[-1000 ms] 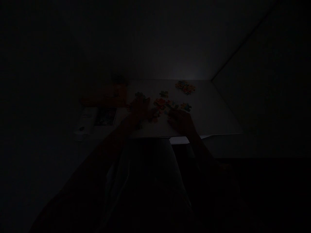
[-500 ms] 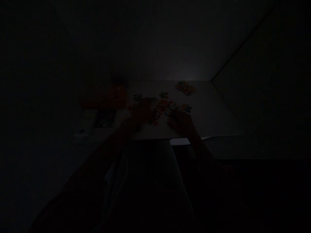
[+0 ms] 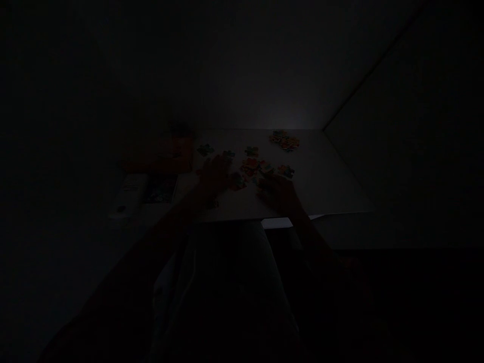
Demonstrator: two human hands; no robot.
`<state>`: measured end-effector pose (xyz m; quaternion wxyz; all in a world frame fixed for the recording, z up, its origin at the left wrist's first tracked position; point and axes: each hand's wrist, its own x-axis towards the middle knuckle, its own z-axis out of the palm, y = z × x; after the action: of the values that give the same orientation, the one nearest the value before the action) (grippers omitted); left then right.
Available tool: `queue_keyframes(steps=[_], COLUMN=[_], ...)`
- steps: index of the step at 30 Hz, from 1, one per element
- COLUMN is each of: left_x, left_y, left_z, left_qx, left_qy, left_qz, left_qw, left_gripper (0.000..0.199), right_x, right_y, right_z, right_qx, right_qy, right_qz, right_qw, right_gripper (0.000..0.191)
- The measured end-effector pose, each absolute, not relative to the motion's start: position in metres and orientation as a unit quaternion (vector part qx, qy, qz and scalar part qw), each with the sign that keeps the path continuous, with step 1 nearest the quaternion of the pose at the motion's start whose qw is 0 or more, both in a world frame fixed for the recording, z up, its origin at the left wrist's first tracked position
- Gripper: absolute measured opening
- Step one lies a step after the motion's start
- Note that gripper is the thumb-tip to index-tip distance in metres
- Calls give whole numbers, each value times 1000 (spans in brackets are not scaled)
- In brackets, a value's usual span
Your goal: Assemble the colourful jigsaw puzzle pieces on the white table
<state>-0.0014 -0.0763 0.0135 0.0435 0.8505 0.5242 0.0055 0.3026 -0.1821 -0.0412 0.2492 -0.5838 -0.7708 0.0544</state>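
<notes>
Your left hand point(image 3: 214, 176) lay low over the white board point(image 3: 321, 186), arm coming in from lower left, fingers point(image 3: 226, 160) aimed up and to the right. Your right hand point(image 3: 280, 194) rested at the near side of the central cluster point(image 3: 251, 167), arm coming in from lower right, fingers point(image 3: 264, 185) aimed left. Too dark to tell how wide either hand was, or whether either held a piece.

Counted two clusters and about six loose pieces; the dim light may hide more. One loose piece point(image 3: 238, 181) sat between your hands, just beside the left one. The central cluster lay mid-board, and the far cluster point(image 3: 284, 141) near the back edge, its long axis running roughly left to right, tilted down to the right. Other loose pieces lay scattered around both.

Left of the board: an orange box point(image 3: 159, 155), a dark card point(image 3: 160, 189), and a white box point(image 3: 128, 196). A pale tab point(image 3: 276, 223) stuck out at the board's near edge.
</notes>
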Motion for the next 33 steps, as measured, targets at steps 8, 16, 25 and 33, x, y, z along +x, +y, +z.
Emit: queue_keyframes(steps=[8,16,25,33], left_x=[-21,30,35,26], left_y=[-40,-54,-69,-68], left_z=[11,9,8,12], left_qx=[828,870,902,863], left_qy=[560,477,430,504], left_qz=[30,112,35,24], left_qw=[21,55,23,21], left_gripper=[71,63,64,73], right_x=[298,298,293,289], right_y=[-186,-186,-188,-190], right_z=[-36,-31,-28,-21], right_qx=[-580,-566,-591,-589], right_qy=[-771,-795,-785,-776], right_qz=[62,61,62,86], right_qw=[255,211,175,206], right_gripper=[38,44,62,59])
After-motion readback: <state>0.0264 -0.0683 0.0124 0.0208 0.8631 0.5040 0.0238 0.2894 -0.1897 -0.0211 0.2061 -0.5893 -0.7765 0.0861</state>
